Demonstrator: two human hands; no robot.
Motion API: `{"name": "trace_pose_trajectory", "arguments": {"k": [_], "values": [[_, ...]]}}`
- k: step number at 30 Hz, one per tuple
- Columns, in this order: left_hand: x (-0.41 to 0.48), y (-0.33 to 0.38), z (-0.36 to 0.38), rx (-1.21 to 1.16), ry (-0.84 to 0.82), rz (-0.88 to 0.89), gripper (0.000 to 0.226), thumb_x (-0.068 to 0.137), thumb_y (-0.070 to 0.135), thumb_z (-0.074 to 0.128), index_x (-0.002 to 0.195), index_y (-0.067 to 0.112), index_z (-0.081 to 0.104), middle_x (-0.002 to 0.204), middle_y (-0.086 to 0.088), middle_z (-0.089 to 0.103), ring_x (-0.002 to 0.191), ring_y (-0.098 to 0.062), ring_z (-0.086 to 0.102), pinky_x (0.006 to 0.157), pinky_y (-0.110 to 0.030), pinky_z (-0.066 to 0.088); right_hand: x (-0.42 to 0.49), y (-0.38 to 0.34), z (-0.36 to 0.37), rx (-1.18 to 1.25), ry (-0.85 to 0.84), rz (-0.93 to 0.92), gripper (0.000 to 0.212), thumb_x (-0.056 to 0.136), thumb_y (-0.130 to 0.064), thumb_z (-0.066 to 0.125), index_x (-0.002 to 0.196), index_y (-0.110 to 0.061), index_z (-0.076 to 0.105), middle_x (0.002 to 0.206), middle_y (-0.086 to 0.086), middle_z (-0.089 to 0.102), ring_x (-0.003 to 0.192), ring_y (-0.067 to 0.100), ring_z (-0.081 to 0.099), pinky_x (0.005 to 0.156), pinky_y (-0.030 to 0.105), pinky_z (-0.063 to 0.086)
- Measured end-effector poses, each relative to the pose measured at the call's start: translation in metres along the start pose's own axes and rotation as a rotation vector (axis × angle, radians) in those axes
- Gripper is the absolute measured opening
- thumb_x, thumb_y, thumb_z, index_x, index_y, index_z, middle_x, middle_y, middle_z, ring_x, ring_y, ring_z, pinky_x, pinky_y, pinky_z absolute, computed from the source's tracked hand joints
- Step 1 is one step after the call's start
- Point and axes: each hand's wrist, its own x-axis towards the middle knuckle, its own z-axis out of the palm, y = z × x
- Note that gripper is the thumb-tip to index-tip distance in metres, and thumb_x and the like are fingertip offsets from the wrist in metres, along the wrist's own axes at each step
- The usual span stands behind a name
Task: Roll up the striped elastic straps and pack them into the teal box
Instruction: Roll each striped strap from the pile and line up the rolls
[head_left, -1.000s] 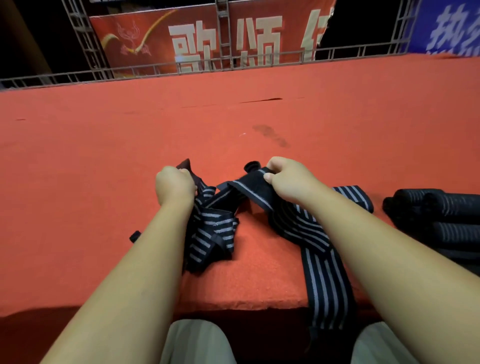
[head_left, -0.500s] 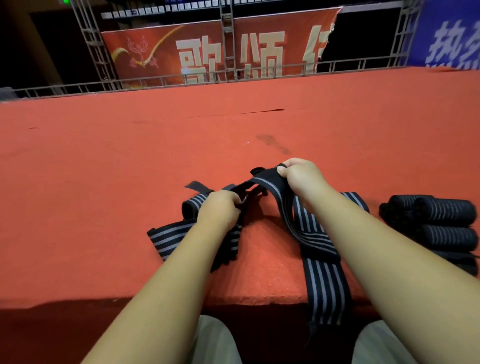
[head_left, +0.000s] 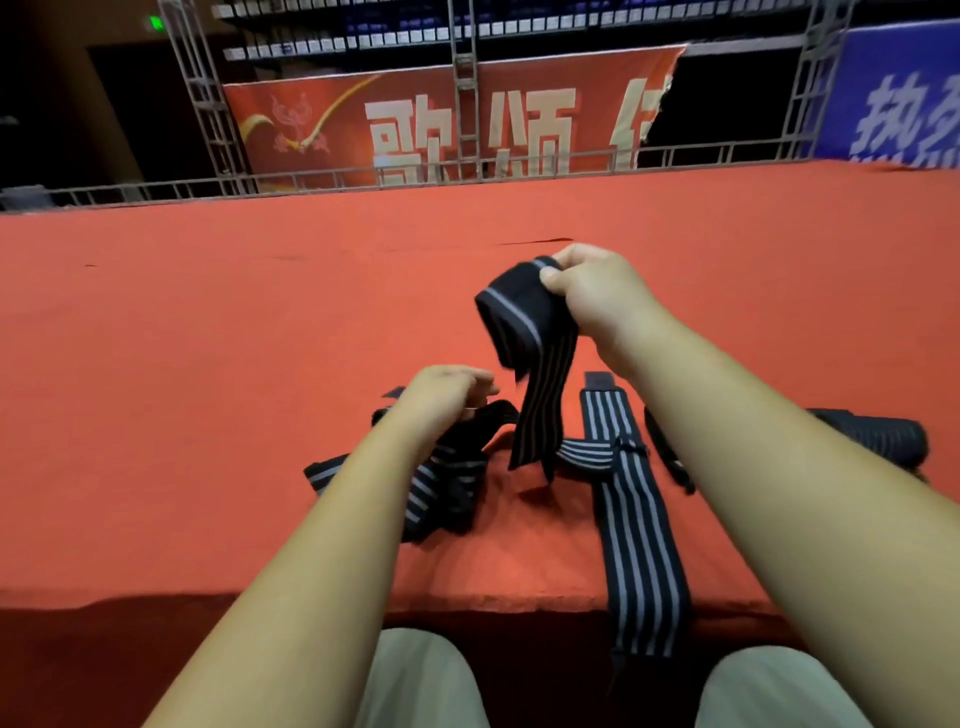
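Note:
My right hand (head_left: 592, 291) pinches the end of a black strap with grey stripes (head_left: 535, 364) and holds it above the red surface. The strap folds over at the top and its tail hangs down to the carpet. Lower and to the left, my left hand (head_left: 447, 395) curls its fingers onto a tangled heap of striped straps (head_left: 441, 488). A third striped strap (head_left: 628, 519) lies flat and drapes over the front edge. Rolled straps (head_left: 878, 436) lie at the right, partly hidden behind my right forearm. No teal box is in view.
Everything sits on a wide red carpeted platform (head_left: 208, 389) whose front edge (head_left: 467, 605) runs just above my knees. A metal truss railing (head_left: 311, 182) and a red banner (head_left: 415, 124) stand along the far side.
My right hand has lifted its strap end up off the carpet and further away from me. My left hand stays low on the heap, slightly further from me.

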Motion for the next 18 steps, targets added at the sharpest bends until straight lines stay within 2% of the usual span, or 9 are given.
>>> {"name": "trace_pose_trajectory", "arguments": {"k": [2, 4, 6, 8, 11, 13, 15, 18], "values": [[-0.008, 0.017, -0.001, -0.274, -0.113, -0.051, 0.037, 0.105, 0.01, 0.041, 0.113, 0.013, 0.077, 0.114, -0.012, 0.082, 0.102, -0.025, 0.076, 0.085, -0.032, 0.06, -0.011, 0.0, -0.001, -0.001, -0.035, 0.017, 0.022, 0.1, -0.005, 0.062, 0.083, -0.018, 0.066, 0.078, 0.003, 0.065, 0.073, 0.021, 0.057, 0.071, 0.032, 0.042], [-0.018, 0.027, -0.007, -0.408, -0.234, -0.118, 0.042, 0.105, 0.016, 0.032, 0.124, 0.008, 0.07, 0.113, -0.018, 0.08, 0.097, -0.032, 0.079, 0.084, -0.038, 0.061, -0.02, -0.001, -0.004, 0.044, -0.043, 0.023, 0.022, 0.099, -0.003, 0.061, 0.082, -0.017, 0.066, 0.072, 0.001, 0.064, 0.067, 0.018, 0.055, 0.066, 0.03, 0.04], [-0.028, 0.031, -0.011, -0.439, -0.332, -0.125, 0.05, 0.099, 0.013, 0.03, 0.133, 0.008, 0.066, 0.119, -0.019, 0.077, 0.099, -0.041, 0.077, 0.093, -0.046, 0.059, -0.029, -0.005, -0.008, 0.082, -0.036, 0.017, 0.021, 0.099, -0.005, 0.062, 0.083, -0.016, 0.067, 0.07, -0.001, 0.064, 0.064, 0.016, 0.056, 0.062, 0.028, 0.04], [-0.043, 0.036, -0.009, -0.426, -0.39, -0.077, 0.066, 0.086, 0.003, 0.028, 0.14, 0.012, 0.064, 0.121, -0.014, 0.075, 0.1, -0.044, 0.075, 0.097, -0.049, 0.057, -0.037, -0.01, -0.013, 0.122, -0.035, 0.014, 0.019, 0.1, -0.006, 0.062, 0.084, -0.015, 0.069, 0.07, 0.0, 0.066, 0.064, 0.018, 0.057, 0.062, 0.029, 0.042], [-0.063, 0.038, -0.002, -0.277, -0.439, 0.059, 0.067, 0.078, 0.001, 0.04, 0.14, 0.015, 0.063, 0.115, -0.005, 0.075, 0.103, -0.03, 0.074, 0.092, -0.037, 0.058, -0.05, -0.021, -0.022, 0.175, -0.03, 0.013, 0.012, 0.097, -0.008, 0.064, 0.088, -0.01, 0.071, 0.079, 0.008, 0.067, 0.074, 0.024, 0.059, 0.07, 0.036, 0.044], [-0.066, 0.034, 0.003, -0.185, -0.425, 0.131, 0.043, 0.088, 0.002, 0.057, 0.125, 0.019, 0.07, 0.11, -0.004, 0.077, 0.099, -0.022, 0.077, 0.088, -0.032, 0.057, -0.059, -0.027, -0.029, 0.231, -0.022, 0.022, 0.009, 0.095, -0.011, 0.065, 0.098, -0.007, 0.072, 0.087, 0.012, 0.068, 0.08, 0.026, 0.061, 0.072, 0.038, 0.045], [-0.068, 0.032, 0.008, -0.125, -0.317, 0.144, 0.021, 0.105, 0.01, 0.062, 0.117, 0.022, 0.074, 0.107, -0.002, 0.081, 0.089, -0.017, 0.078, 0.08, -0.028, 0.057, -0.068, -0.031, -0.036, 0.317, -0.023, 0.048, 0.014, 0.1, -0.008, 0.058, 0.1, -0.006, 0.072, 0.086, 0.009, 0.069, 0.074, 0.023, 0.064, 0.072, 0.038, 0.049], [-0.068, 0.034, 0.015, -0.21, -0.148, 0.124, 0.018, 0.11, 0.014, 0.057, 0.116, 0.016, 0.074, 0.105, -0.008, 0.081, 0.079, -0.021, 0.078, 0.066, -0.029, 0.061, -0.083, -0.035, -0.048, 0.418, -0.04, 0.115, 0.022, 0.103, -0.006, 0.05, 0.097, -0.008, 0.072, 0.079, 0.003, 0.07, 0.059, 0.015, 0.064, 0.079, 0.043, 0.054]]}}
